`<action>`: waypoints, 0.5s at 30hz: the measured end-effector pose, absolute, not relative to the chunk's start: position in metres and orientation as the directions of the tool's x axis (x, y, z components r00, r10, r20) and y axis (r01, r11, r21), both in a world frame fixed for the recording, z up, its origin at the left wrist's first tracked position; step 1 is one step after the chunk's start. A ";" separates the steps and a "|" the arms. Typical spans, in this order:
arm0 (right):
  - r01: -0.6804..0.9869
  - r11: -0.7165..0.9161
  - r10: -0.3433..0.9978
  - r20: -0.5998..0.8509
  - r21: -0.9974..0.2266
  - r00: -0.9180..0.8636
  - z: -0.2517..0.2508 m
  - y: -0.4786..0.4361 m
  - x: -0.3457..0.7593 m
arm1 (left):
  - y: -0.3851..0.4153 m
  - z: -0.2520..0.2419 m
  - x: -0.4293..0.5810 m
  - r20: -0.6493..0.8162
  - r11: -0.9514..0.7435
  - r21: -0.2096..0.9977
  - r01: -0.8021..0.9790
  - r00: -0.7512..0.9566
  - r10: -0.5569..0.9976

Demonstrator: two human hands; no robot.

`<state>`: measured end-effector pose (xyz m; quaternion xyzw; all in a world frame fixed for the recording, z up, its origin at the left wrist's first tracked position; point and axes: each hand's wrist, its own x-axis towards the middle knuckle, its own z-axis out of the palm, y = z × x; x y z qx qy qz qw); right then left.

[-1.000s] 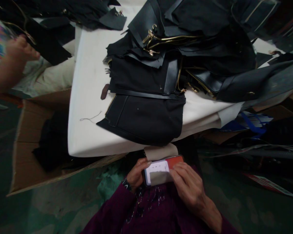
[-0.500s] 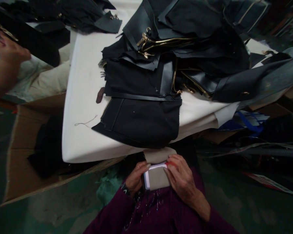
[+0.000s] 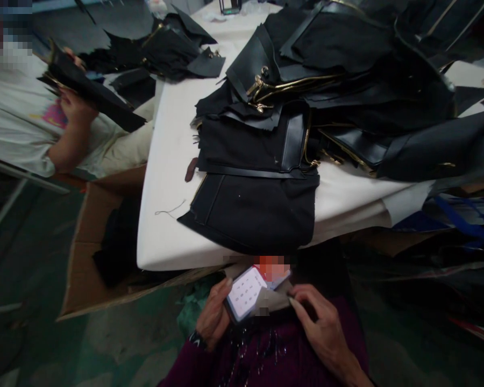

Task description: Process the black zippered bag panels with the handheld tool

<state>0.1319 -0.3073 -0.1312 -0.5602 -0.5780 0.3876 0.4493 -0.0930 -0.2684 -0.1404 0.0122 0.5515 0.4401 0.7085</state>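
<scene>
My left hand (image 3: 213,314) is closed around the left edge of a phone (image 3: 242,295), tilted in front of my lap. Rows of small dark marks show on its white, lit face, and a blurred red patch lies at its top. Between finger and thumb, my right hand (image 3: 318,320) pinches a piece of grey cloth (image 3: 278,301), which covers the phone's lower right part. Just beyond both hands, a black fabric piece with a zipper edge (image 3: 262,209) lies at the table's near edge.
Black bag pieces with gold zippers (image 3: 334,70) are heaped on the white-covered table (image 3: 161,231). A cardboard box (image 3: 84,269) with dark material stands below left. At the left, another person's hand (image 3: 78,110) holds a black piece. A loose thread (image 3: 169,210) lies on the table.
The grey cloth has been drawn off much of the phone, baring its lit face. My right hand has moved right and down with the cloth. The view has shifted left.
</scene>
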 end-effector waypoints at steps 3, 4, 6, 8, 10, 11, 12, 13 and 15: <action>0.114 -0.168 0.985 -0.171 -0.979 -0.018 -0.133 -0.294 0.129 | -0.276 -0.130 -0.100 -0.756 0.579 0.521 -0.627 -0.024 0.654; 0.050 -0.236 0.970 -0.239 -0.970 -0.055 -0.133 -0.290 0.127 | -0.278 -0.126 -0.101 -0.754 0.569 0.530 -0.629 -0.042 0.656; -0.066 -0.342 0.934 -0.331 -0.937 -0.133 -0.130 -0.282 0.122 | -0.281 -0.121 -0.102 -0.751 0.558 0.544 -0.627 -0.067 0.656; -0.155 -0.411 0.904 -0.380 -0.898 -0.198 -0.128 -0.277 0.118 | -0.285 -0.118 -0.102 -0.745 0.563 0.551 -0.616 -0.060 0.664; -0.215 -0.446 0.887 -0.397 -0.869 -0.235 -0.128 -0.273 0.115 | -0.288 -0.117 -0.101 -0.740 0.580 0.556 -0.596 -0.036 0.672; -0.236 -0.452 0.885 -0.401 -0.860 -0.236 -0.129 -0.272 0.114 | -0.289 -0.116 -0.100 -0.741 0.588 0.559 -0.585 -0.035 0.670; -0.251 -0.455 0.886 -0.405 -0.855 -0.226 -0.130 -0.271 0.114 | -0.290 -0.116 -0.099 -0.747 0.595 0.560 -0.576 -0.041 0.663; -0.259 -0.454 0.888 -0.409 -0.853 -0.209 -0.132 -0.270 0.115 | -0.291 -0.117 -0.098 -0.756 0.602 0.560 -0.570 -0.053 0.652; -0.266 -0.445 0.895 -0.415 -0.855 -0.163 -0.136 -0.269 0.116 | -0.292 -0.117 -0.094 -0.771 0.619 0.553 -0.558 -0.061 0.634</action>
